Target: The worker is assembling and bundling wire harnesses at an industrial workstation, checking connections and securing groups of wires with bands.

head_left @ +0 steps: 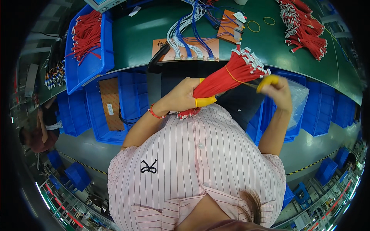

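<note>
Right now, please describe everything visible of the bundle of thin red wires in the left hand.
The bundle of thin, plastic-looking red wires is a thick sheaf, slanting up to the right. Small white connectors fan at its upper end; white tips show at its lower end. The left hand grips it low; a thin yellowish elastic band crosses its upper part, stretched to the right hand.

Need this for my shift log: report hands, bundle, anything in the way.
Left hand gripping red bundle. Right hand, slightly blurred, holds band looped round bundle, stretched. Nothing visibly blocking.
</note>
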